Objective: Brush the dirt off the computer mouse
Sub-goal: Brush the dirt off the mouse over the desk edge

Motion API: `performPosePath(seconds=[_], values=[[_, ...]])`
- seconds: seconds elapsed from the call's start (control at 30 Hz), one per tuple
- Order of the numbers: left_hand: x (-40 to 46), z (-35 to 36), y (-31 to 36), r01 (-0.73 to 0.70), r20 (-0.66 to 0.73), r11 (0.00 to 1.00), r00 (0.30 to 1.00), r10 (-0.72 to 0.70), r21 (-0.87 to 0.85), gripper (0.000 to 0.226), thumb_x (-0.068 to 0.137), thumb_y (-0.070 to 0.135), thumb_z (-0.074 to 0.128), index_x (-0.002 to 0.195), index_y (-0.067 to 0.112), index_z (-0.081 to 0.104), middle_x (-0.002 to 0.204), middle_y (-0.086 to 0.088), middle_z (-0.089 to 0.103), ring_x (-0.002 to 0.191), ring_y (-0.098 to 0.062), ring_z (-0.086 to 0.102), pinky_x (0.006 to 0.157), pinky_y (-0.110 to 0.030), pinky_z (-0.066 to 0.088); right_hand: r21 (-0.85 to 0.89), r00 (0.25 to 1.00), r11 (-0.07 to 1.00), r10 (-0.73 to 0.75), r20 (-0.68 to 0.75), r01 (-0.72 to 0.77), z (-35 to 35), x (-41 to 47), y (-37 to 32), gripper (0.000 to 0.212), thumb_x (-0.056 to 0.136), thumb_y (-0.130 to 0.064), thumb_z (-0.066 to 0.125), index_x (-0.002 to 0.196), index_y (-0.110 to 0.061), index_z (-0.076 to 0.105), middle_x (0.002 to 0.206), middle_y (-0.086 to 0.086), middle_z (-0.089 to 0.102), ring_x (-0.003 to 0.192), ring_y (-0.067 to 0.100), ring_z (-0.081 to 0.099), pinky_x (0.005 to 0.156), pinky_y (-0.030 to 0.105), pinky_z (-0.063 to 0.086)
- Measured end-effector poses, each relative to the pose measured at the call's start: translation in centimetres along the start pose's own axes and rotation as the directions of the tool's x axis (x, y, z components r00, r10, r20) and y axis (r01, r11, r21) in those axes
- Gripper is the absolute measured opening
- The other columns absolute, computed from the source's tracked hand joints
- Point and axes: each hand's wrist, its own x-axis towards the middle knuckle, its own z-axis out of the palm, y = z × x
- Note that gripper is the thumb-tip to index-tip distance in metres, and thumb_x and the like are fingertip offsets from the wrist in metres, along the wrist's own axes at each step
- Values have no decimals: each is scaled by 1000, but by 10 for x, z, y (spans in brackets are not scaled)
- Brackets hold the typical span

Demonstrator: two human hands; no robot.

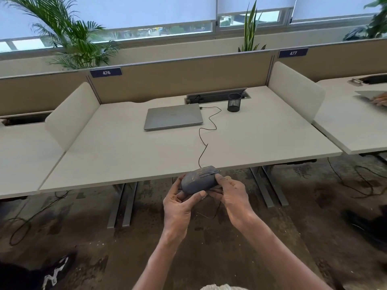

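Observation:
A dark grey wired computer mouse (199,180) with yellowish dust specks on its shell is held in the air just in front of the desk's front edge. My left hand (179,203) cups it from below and the left, thumb on its near side. My right hand (230,193) grips its right end, fingertips on the top by the button slit. Its black cable (209,130) runs up across the white desk (117,153) to a closed silver laptop (173,116). No brush is in view.
A black mesh pen cup (234,102) stands right of the laptop by the cable tray. White side dividers (72,116) flank the desk, with a beige back panel behind. Cables lie on the dirty floor (83,237). Another person's hand (380,100) shows at the right desk.

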Motion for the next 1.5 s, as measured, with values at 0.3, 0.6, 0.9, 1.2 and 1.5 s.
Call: performPosePath(seconds=[0.3, 0.6, 0.9, 1.2, 1.5], values=[[-6, -16, -15, 58, 11, 998, 998, -58, 37, 93, 55, 22, 95, 140, 22, 57, 116, -12, 78, 112, -29, 74, 87, -40, 64, -434, 982, 894, -165, -95, 108, -35, -4, 5, 26, 101, -33, 58, 99, -9, 68, 82, 6, 74, 73, 13, 75, 65, 20, 58], [-19, -33, -22, 84, 56, 989, 994, -91, 123, 86, 63, 18, 96, 139, 27, 57, 119, -3, 78, 116, -22, 73, 87, -28, 63, -757, 764, 483, -645, 34, 441, -69, -17, -35, 26, 97, -2, 60, 122, -12, 60, 96, -2, 70, 86, 20, 71, 72, 29, 59], [-26, -50, -26, 106, 91, 982, 988, -122, 159, 86, 65, 19, 96, 141, 27, 57, 124, -4, 75, 120, -24, 71, 86, -28, 63, -677, 759, 439, -587, 282, 590, -52, -27, -70, 52, 95, 6, 60, 131, -29, 46, 93, -10, 75, 89, 0, 72, 78, 17, 59], [-31, -60, -20, 146, 100, 978, 982, -162, 151, 99, 51, 37, 104, 138, 26, 58, 122, -3, 76, 118, -23, 72, 83, -25, 62, -642, 754, 421, -502, 424, 641, -28, -25, -63, 46, 95, 13, 52, 116, -27, 49, 92, -6, 74, 89, 0, 72, 76, 26, 62], [-30, -68, -22, 141, 103, 978, 982, -157, 151, 83, 59, 22, 94, 135, 28, 60, 122, -3, 76, 116, -22, 72, 82, -24, 62, -669, 756, 395, -510, 410, 629, -21, -23, -72, 47, 94, 13, 52, 114, -29, 46, 91, 0, 72, 89, -4, 70, 78, 21, 60]])
